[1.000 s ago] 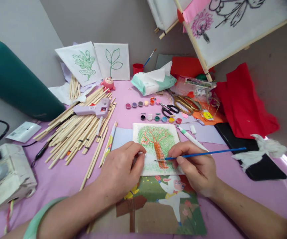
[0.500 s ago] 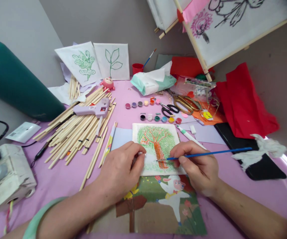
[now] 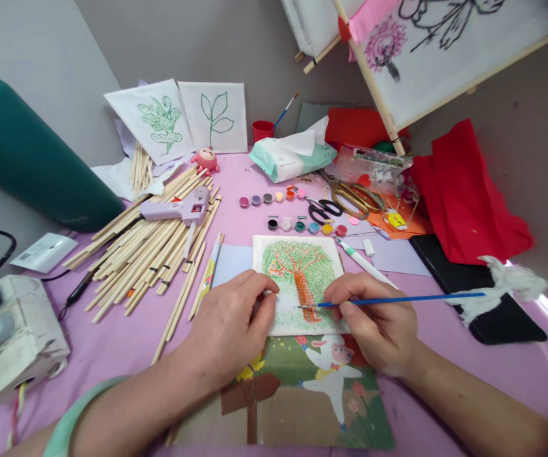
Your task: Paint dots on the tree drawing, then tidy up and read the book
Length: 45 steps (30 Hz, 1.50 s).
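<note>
At the canvas (image 3: 297, 276), the right hand (image 3: 381, 327) pinches a paintbrush (image 3: 436, 297), leveller than before; left hand (image 3: 233, 314): grip unclear.

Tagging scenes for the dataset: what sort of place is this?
Likely an indoor craft corner: small round multicoloured paint pots, and a lilac plastic glue gun lying on slim pale wooden sticks.

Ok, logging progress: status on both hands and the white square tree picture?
Right hand gripping slim blue paintbrush, tip at orange trunk's left edge. Left hand over left edge of white square tree picture. Brush tip unobstructed.
</note>
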Each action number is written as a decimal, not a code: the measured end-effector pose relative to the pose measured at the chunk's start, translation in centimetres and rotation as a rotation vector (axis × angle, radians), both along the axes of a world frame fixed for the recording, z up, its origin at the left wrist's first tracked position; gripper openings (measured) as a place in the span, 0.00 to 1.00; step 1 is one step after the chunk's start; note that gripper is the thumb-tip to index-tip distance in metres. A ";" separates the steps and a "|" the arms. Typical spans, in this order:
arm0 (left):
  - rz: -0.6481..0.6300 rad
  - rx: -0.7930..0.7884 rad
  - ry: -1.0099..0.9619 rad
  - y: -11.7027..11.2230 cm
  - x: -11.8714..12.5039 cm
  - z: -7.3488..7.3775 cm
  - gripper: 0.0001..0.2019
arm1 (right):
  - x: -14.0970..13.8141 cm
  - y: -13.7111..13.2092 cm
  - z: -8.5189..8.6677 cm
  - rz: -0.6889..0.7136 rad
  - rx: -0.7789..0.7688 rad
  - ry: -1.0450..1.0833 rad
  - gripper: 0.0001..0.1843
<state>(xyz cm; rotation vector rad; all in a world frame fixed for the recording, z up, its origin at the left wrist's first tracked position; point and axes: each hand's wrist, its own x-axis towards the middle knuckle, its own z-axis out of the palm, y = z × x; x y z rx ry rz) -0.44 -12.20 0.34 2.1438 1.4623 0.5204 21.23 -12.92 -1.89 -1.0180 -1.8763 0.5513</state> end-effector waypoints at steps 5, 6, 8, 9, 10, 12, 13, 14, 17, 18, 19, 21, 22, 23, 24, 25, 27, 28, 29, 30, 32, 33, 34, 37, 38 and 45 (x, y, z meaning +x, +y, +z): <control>-0.003 0.003 -0.004 0.0 0.0 -0.1 0.08 | 0.0 0.1 0.1 0.003 0.035 -0.018 0.06; -0.001 0.002 -0.004 0.0 0.0 -0.1 0.08 | 0.0 0.1 0.1 0.005 0.042 -0.019 0.06; 0.000 0.000 -0.004 0.0 0.0 -0.1 0.08 | -0.1 0.1 0.1 0.010 0.048 -0.017 0.06; 0.001 -0.001 -0.003 0.0 0.0 -0.1 0.08 | -0.1 0.1 0.2 0.011 0.050 -0.015 0.06; 0.002 -0.001 -0.003 0.0 0.0 0.0 0.08 | -0.1 0.1 0.2 0.012 0.053 -0.012 0.07; 0.002 0.002 -0.003 0.0 0.0 0.0 0.07 | -0.1 0.1 0.3 0.015 0.062 -0.005 0.07; 0.001 0.003 -0.003 0.0 0.0 0.0 0.07 | -0.1 0.0 0.4 0.014 0.066 -0.002 0.07; 0.002 0.005 -0.003 0.0 0.0 0.0 0.07 | -0.1 0.0 0.4 0.012 0.068 0.000 0.07; 0.000 0.005 -0.002 0.0 0.0 -0.1 0.07 | 0.0 0.0 0.2 0.015 0.067 0.001 0.07; 0.000 0.005 -0.002 0.0 0.0 -0.1 0.07 | 0.0 0.0 0.2 0.020 0.066 -0.002 0.07; -0.001 0.005 -0.002 0.0 0.0 -0.1 0.07 | 0.0 0.1 0.1 0.026 0.066 -0.006 0.07; -0.002 0.006 -0.003 0.0 0.0 -0.1 0.07 | 0.0 0.1 0.0 0.040 0.074 -0.023 0.07; 0.000 0.008 -0.004 0.1 0.0 -0.1 0.07 | -0.1 0.1 0.0 0.044 0.085 -0.032 0.07; 0.000 0.009 -0.005 0.1 0.0 -0.1 0.07 | -0.1 0.1 0.0 0.045 0.099 -0.041 0.07; 0.000 0.010 -0.005 0.1 0.0 -0.1 0.07 | -0.1 0.1 0.0 0.043 0.112 -0.053 0.07; 0.000 0.009 -0.005 0.0 0.0 -0.1 0.07 | -0.1 0.1 0.1 0.037 0.124 -0.066 0.07; 0.001 0.007 -0.002 0.0 0.0 -0.1 0.07 | -0.2 0.0 0.2 0.020 0.146 -0.089 0.07; -0.001 0.005 -0.001 0.0 0.0 -0.1 0.07 | -0.3 0.0 0.3 0.014 0.157 -0.098 0.07; -0.002 0.007 -0.001 0.0 0.0 -0.1 0.07 | -0.3 0.0 0.4 0.011 0.169 -0.104 0.07; -0.002 0.009 -0.001 0.0 0.1 -0.1 0.07 | -0.3 0.0 0.5 0.010 0.180 -0.108 0.07; -0.005 0.012 -0.003 0.0 0.1 -0.1 0.07 | -0.3 -0.1 0.6 0.016 0.192 -0.107 0.07; -0.005 0.013 -0.004 0.0 0.1 -0.1 0.07 | -0.3 -0.1 0.6 0.021 0.192 -0.105 0.07; -0.005 0.013 -0.004 0.0 0.0 -0.1 0.07 | -0.3 -0.2 0.7 0.022 0.194 -0.100 0.07; -0.005 0.016 -0.004 0.0 0.0 -0.1 0.07 | -0.2 -0.2 0.6 0.008 0.203 -0.081 0.08; -0.005 0.017 -0.004 0.0 0.0 -0.1 0.07 | -0.2 -0.1 0.6 0.001 0.201 -0.079 0.08; -0.009 0.021 0.001 0.0 0.0 0.0 0.08 | -0.2 -0.2 0.5 -0.027 0.195 -0.103 0.06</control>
